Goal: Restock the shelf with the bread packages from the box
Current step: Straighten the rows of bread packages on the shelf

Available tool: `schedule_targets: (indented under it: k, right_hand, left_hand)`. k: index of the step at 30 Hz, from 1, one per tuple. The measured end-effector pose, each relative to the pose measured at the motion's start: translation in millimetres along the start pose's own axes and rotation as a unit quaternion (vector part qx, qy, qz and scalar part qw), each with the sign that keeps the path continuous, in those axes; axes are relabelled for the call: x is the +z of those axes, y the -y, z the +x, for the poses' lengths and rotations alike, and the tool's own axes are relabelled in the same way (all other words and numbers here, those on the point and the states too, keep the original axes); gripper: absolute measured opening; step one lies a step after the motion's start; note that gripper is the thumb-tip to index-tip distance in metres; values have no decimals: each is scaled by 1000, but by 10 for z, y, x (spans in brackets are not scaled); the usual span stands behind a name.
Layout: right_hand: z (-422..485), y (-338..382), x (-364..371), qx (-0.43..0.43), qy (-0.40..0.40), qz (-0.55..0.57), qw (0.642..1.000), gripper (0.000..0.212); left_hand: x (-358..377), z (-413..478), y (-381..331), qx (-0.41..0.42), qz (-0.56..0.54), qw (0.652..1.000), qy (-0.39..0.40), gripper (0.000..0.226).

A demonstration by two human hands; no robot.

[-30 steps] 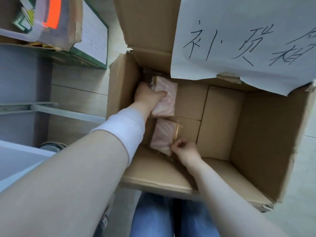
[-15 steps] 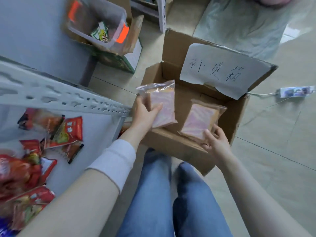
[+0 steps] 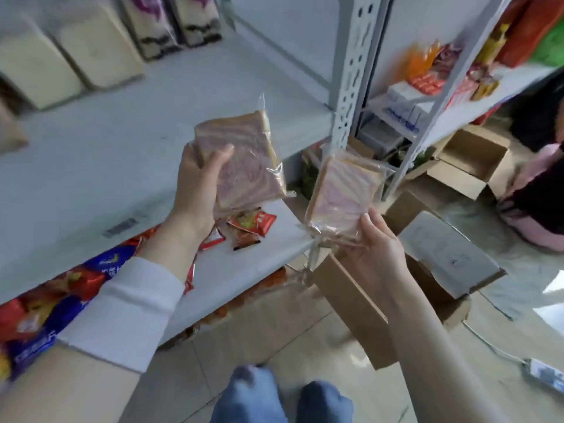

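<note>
My left hand [image 3: 198, 181] grips a clear-wrapped package of pink-swirled bread [image 3: 247, 166], held upright in front of the grey shelf board [image 3: 128, 138]. My right hand [image 3: 378, 245] holds a second bread package [image 3: 341, 196] by its lower edge, tilted, out past the shelf's right corner. The cardboard box [image 3: 360, 303] with a white paper label stands open on the floor below my right hand. Other bread packages [image 3: 100, 44] stand at the back of the shelf.
A perforated grey upright [image 3: 351, 71] stands at the shelf's right end. Red and blue snack packets [image 3: 250, 224] lie on the lower board. A neighbouring rack holds boxed goods [image 3: 427, 87]. More open boxes [image 3: 470, 160], a seated person [image 3: 537, 190] and a power strip [image 3: 546, 374] are on the floor.
Both hands have lifted their bread packages out of the box and up to the shelf. My view swung from the box up to the shelving.
</note>
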State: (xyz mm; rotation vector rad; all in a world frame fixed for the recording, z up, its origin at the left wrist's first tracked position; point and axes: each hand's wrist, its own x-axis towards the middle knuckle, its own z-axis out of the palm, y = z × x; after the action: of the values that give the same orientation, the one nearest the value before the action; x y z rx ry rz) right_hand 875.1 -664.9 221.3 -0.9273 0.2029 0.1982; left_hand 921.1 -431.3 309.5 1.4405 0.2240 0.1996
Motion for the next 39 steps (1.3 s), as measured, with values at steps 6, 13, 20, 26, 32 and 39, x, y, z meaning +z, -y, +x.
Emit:
schedule_targets:
  k: [6,13,20,26,32,39]
  right_hand:
    - [-30,-286,1637,15,129,-15,991,44]
    - [141,-1303,3408,0,211,-156,965,7]
    - [621,-1725,4225,-30,201,-250,947,27]
    - [1300,-1944,4641,-95,185,-338,918,33]
    - [1610,-2104,4659,-179,124,-555,803,60]
    - [1379,-2038,4802,-295,89,-599,739,79]
  left_hand:
    - [-1487,-71,-733,43,-50,992,-109,42]
    - [-3557,-127,-991,93,39,964,-245,44]
    - [-4206,419,-772,71,81,951,-289,18]
    - [-4364,987,-694,83,144,926,-338,26]
    - [-4457,1245,-535,78,237,891,-379,47]
    - [-4480,1294,-525,114,158,917,-347,59]
